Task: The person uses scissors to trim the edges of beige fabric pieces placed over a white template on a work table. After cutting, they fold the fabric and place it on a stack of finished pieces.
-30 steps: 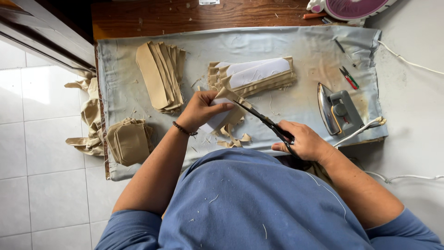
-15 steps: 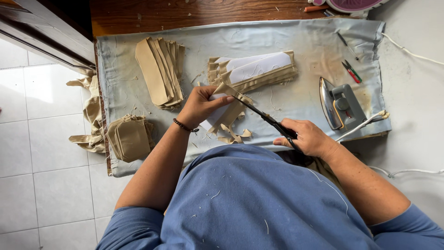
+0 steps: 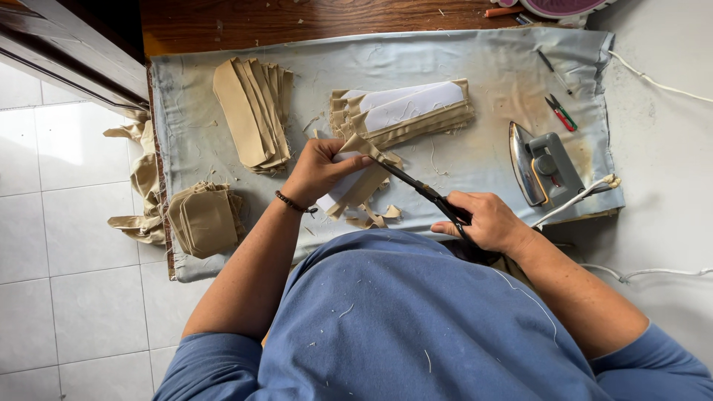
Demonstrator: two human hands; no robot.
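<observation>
1. The tan fabric piece (image 3: 355, 182) with its white lining sits at the middle of the padded board (image 3: 475, 160) — pinched in the left hand (image 3: 316, 171), fingers clenched on it.
2. At 4 o'clock, the right hand (image 3: 486, 221) grips the black scissors (image 3: 420, 189), blades at the piece's top edge.
3. Trimmed scraps (image 3: 375, 217) lie just below.
4. At 12 o'clock — a stack of lined pieces (image 3: 405, 111); at 10, fanned tan strips (image 3: 252, 111); at 9, folded tan squares (image 3: 206, 220).
5. At 3 o'clock rests an iron (image 3: 546, 165).
</observation>
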